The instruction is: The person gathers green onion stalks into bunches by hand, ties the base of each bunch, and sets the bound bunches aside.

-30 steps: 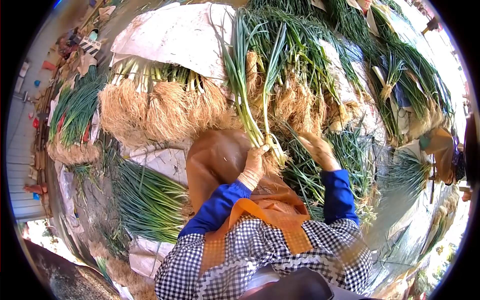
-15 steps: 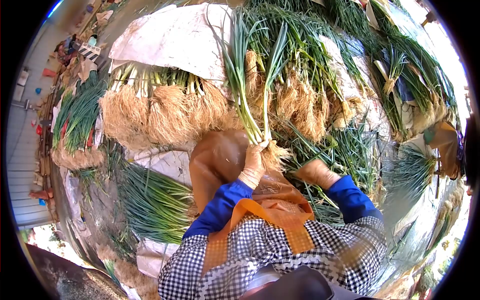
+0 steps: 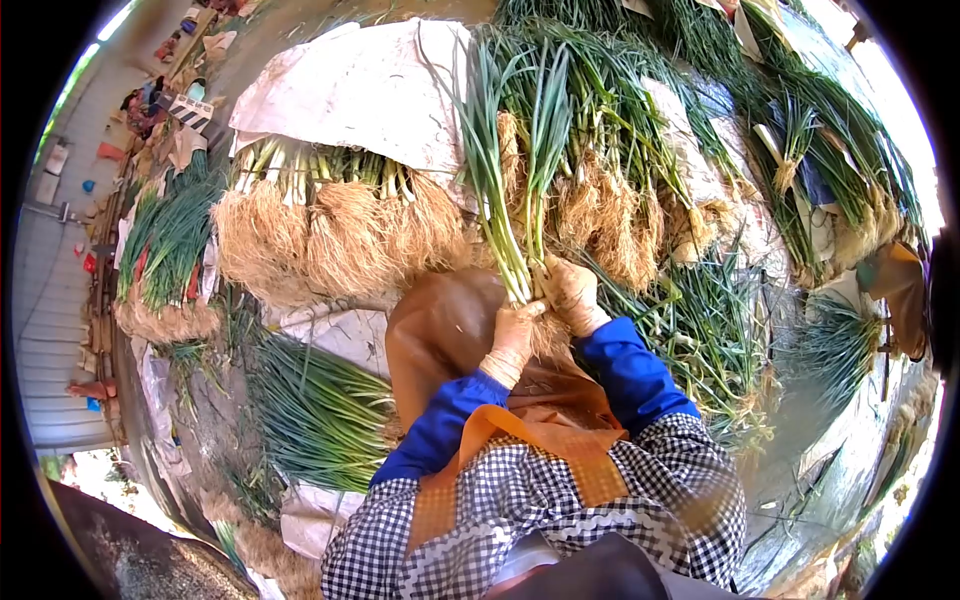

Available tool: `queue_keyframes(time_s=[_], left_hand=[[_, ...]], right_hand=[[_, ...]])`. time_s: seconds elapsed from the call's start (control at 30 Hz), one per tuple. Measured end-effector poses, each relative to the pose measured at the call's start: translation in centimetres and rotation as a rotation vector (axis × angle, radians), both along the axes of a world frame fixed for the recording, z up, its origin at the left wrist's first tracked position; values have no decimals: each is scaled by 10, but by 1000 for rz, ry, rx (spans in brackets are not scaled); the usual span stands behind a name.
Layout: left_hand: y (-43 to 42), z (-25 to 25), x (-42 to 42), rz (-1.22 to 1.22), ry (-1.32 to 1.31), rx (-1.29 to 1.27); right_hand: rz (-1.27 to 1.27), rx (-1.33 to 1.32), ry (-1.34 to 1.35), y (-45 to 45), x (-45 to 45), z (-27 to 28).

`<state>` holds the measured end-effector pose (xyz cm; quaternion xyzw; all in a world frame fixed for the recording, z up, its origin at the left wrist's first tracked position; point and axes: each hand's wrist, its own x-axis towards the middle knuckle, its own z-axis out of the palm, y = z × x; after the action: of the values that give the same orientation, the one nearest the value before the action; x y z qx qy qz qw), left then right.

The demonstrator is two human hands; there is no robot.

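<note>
In the head view, a small bunch of scallions (image 3: 508,240) stands roots toward me over my lap, its long green leaves pointing away. My left hand (image 3: 513,335) is closed around the white stalks just above the roots. On the bunch's right side, my right hand (image 3: 573,293) is closed on the scallions too, close to the left hand's fingertips. Tan stringy roots (image 3: 549,338) hang out below both hands. Under them is the brown apron (image 3: 435,320) covering my knees.
Rooty scallion bundles (image 3: 355,230) lie ahead, partly under a white sack (image 3: 350,90). More bundles (image 3: 610,190) are beyond my hands. Loose scallions (image 3: 700,330) lie at the right, and a leafy pile (image 3: 315,410) is at the left. Further bundles (image 3: 170,245) sit far left.
My right hand has moved up and left from the loose scallions to the bunch and now grips it beside my left hand. The bunch looks fuller, its stalks closer together.
</note>
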<state>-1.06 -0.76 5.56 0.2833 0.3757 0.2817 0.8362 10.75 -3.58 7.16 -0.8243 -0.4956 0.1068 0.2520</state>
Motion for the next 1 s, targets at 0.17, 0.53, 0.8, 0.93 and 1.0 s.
queue_keyframes(time_s=[0.17,0.53,0.8,0.93,1.0], left_hand=[[-7,-10,7,67,42,23],[0,-8,4,44,-81,-99],[5,-14,1,125,-93,-83],[-2,-23,1,121,-65,-113],[3,-27,1,145,0,-81]], right_hand=[[66,-180,-235,-12,8,10],[195,-175,678,-18,81,-3],[-332,227,100,84,57,-32],[-235,200,-30,44,45,-43],[-179,250,690,-3,21,12]])
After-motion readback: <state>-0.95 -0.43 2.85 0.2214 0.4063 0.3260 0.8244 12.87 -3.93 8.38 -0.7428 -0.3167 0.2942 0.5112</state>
